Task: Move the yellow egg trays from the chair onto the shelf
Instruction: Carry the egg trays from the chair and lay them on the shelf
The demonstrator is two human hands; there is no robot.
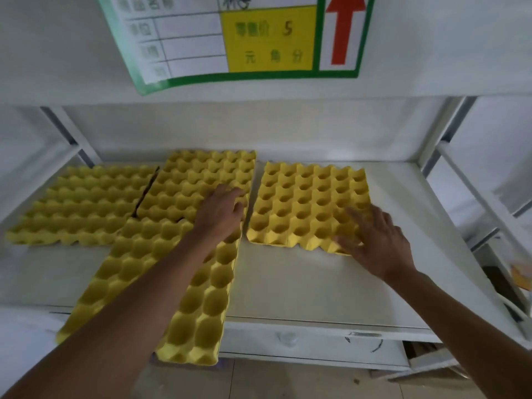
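Observation:
Several yellow egg trays lie on the white shelf. One tray is at the far left, one at the back middle, one at the right. A front tray overhangs the shelf's front edge. My left hand rests flat, fingers spread, where the back middle tray meets the front one. My right hand lies with fingers apart on the right tray's near right corner. Neither hand grips anything. The chair is out of view.
A white upper shelf board carries a green-bordered price label with a red arrow. Metal shelf uprights stand at both sides. A neighbouring shelf unit is at the right. Cardboard lies below at the lower right.

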